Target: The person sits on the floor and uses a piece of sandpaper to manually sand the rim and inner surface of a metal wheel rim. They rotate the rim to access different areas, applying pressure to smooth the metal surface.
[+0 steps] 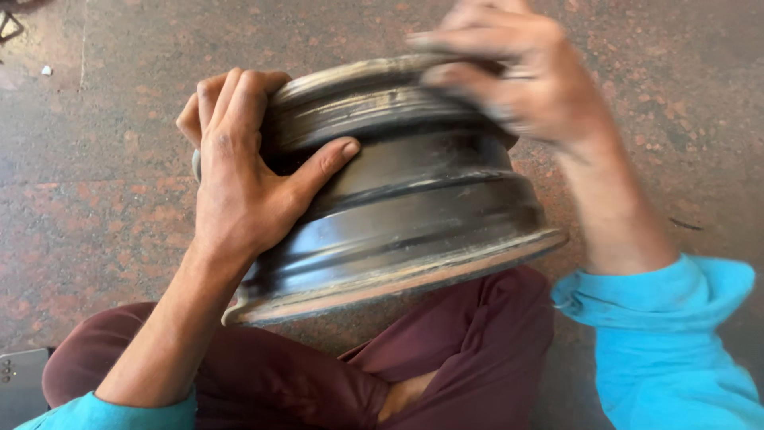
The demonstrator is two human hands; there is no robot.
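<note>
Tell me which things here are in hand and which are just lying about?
In hand:
- wheel rim, tilted over the lap
- left hand, gripping its upper edge
- right hand, blurred, on the top edge

Lying about:
- dark flat device, lower left
- small white scrap on the floor

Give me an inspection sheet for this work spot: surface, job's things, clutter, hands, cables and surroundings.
Surface: reddish speckled stone floor, worn.
Job's things: dull grey metal wheel rim, scuffed, tilted over the crossed maroon trouser legs.
Clutter: small white scrap on the floor; dark flat device at bottom left.
Hands: left hand in a firm grip on the rim's upper edge; right hand blurred on the top lip.
Cables: nothing seen.
Surroundings: turquoise sleeves; nothing else seen.
</note>
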